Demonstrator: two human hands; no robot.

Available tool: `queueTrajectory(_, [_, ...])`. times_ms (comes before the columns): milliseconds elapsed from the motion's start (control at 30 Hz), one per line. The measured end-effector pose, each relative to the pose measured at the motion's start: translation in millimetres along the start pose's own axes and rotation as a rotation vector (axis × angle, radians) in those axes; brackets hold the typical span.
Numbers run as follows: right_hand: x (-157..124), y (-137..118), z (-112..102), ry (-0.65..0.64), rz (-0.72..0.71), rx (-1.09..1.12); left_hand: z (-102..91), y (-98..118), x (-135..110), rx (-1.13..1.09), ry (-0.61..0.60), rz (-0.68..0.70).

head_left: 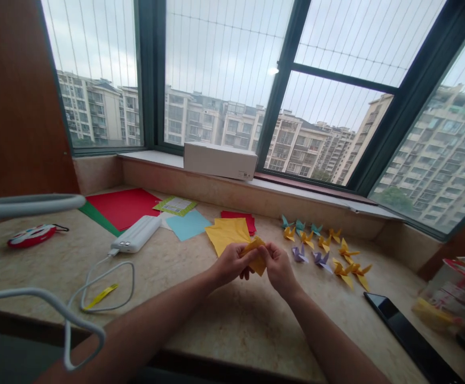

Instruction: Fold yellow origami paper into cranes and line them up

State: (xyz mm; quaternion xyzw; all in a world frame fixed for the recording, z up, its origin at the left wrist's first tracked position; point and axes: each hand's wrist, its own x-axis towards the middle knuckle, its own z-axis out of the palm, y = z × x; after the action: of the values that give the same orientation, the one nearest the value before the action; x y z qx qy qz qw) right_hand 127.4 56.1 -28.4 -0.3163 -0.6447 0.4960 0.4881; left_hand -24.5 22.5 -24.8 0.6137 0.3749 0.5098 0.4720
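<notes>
Both hands hold one folded piece of yellow origami paper (259, 264) above the middle of the counter. My left hand (232, 262) is closed on its left side, thumb on top. With thumb and fingers pinched, my right hand (278, 265) grips its upper right edge. Part of the paper is hidden behind the fingers. Just beyond lie yellow paper sheets (228, 233), with red square paper (251, 222) partly under them. Folded paper cranes in yellow (346, 250), teal (300, 225) and purple (299, 254) stand in loose rows to the right of my right hand.
Light blue paper (189, 225), a green packet (176, 205), large red sheets (122, 207) and a white power bank (139, 234) with a cable (133, 282) lie left. A red-and-white item (32, 236) sits farther left. A black phone (408, 336) and plastic cup (448, 298) are right. A white box (218, 160) stands on the sill.
</notes>
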Motion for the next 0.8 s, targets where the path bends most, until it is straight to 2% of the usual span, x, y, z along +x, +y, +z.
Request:
queueTrajectory(133, [-2.0,-0.3,2.6,0.04,-0.017,0.002,2.6,-1.2,-0.7,-0.031,0.017,0.014])
queueTrajectory(367, [-2.8,2.8,4.3,0.072,-0.039,-0.023,2.2,-0.4,-2.3,0.157,0.011,0.023])
queueTrajectory(600, [0.3,3.6,3.4,-0.024,0.021,0.047,2.4,-1.6,-2.6,0.145,0.048,0.029])
queueTrajectory(800, [-1.1,0.5,1.1,0.079,-0.059,-0.047,5.3,1.3,-2.4,0.139,0.027,0.039])
